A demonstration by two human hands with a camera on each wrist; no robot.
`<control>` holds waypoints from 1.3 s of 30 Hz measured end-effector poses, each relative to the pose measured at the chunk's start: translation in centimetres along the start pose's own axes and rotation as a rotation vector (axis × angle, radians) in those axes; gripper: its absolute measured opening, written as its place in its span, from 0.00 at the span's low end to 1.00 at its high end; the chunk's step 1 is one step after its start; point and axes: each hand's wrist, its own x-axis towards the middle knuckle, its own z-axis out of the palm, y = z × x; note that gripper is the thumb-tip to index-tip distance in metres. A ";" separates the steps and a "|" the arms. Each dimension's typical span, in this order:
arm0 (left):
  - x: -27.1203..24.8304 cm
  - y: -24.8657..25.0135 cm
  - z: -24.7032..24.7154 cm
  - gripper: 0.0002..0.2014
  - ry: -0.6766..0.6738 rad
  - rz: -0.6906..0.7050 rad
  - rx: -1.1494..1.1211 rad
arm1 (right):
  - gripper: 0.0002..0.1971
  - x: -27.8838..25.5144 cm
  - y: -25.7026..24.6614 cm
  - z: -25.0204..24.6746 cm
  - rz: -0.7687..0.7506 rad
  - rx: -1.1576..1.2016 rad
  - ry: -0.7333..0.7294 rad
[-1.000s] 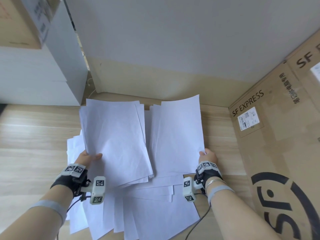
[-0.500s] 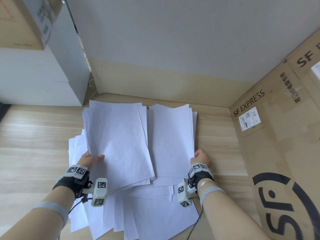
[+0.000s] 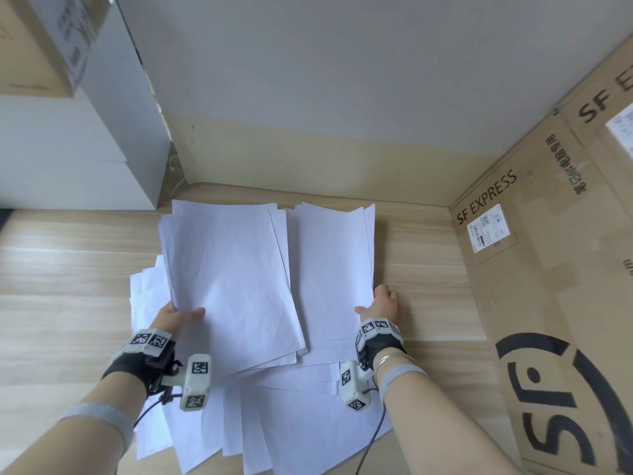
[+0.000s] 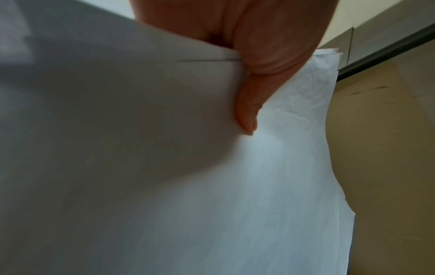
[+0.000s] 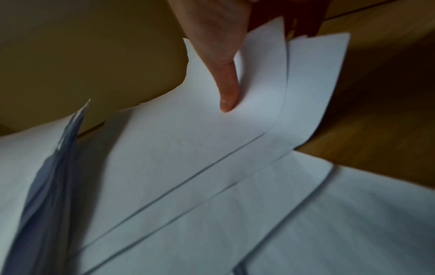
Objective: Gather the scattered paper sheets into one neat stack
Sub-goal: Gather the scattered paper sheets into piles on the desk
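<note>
White paper sheets lie scattered and overlapping on the wooden table. My left hand grips a thick bundle of sheets by its near left edge and holds it tilted above the pile. In the left wrist view the thumb presses on top of that bundle. My right hand pinches the right edge of a second set of sheets, which lies low beside the first. Its thumb sits on the top sheet. More loose sheets fan out toward me between my wrists.
A large SF Express cardboard box stands close along the right side. A white cabinet with a cardboard box on top is at the back left. The wall closes off the far edge of the table.
My right hand has lowered its sheets from a raised tilt to nearly flat and shifted slightly left. The left hand and its bundle have barely moved.
</note>
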 end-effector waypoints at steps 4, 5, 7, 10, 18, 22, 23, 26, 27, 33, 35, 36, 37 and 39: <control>0.2 -0.1 0.0 0.21 -0.012 -0.010 -0.013 | 0.11 0.2 0.7 0.2 0.051 0.102 0.031; 0.2 -0.2 0.0 0.22 -0.014 -0.012 -0.011 | 0.11 0.3 1.0 0.2 0.076 0.133 0.056; 0.1 -0.2 0.0 0.22 -0.010 -0.009 -0.008 | 0.12 0.3 1.5 0.0 0.118 0.188 0.089; 0.0 -0.3 0.0 0.22 -0.005 0.001 -0.010 | 0.19 0.5 1.8 -0.5 0.143 0.258 0.067; 0.2 -0.4 -0.2 0.16 0.009 0.020 -0.017 | 0.16 2.0 3.4 -4.8 0.167 0.500 0.195; -0.2 -0.2 0.0 0.13 0.005 0.024 -0.016 | 0.15 2.9 3.7 -5.9 0.137 0.563 0.260; -0.4 -0.1 0.2 0.13 0.009 0.023 -0.011 | 0.14 2.8 3.4 -6.0 0.114 0.567 0.244; -0.8 0.5 0.9 0.13 -0.009 0.026 0.000 | 0.11 1.9 1.7 -5.4 0.017 0.588 0.144; -0.9 0.7 1.2 0.14 -0.020 0.024 -0.005 | 0.11 1.3 0.9 -4.8 -0.016 0.587 0.110; -1.9 1.6 2.6 0.16 -0.076 0.012 0.031 | 0.09 -1.9 -2.8 0.1 -0.146 0.591 -0.032; -2.4 1.9 2.9 0.14 -0.102 0.038 0.058 | 0.12 -2.8 -3.7 1.0 -0.144 0.606 -0.125; -2.6 2.0 3.1 0.13 -0.109 0.061 0.073 | 0.13 -3.2 -4.1 1.1 -0.133 0.615 -0.194; -2.7 2.0 3.3 0.15 -0.112 0.081 0.080 | 0.15 -3.4 -4.5 1.3 -0.122 0.612 -0.274; -3.3 2.5 3.7 0.17 -0.115 0.095 0.065 | 0.19 -3.6 -5.2 1.3 -0.132 0.548 -0.423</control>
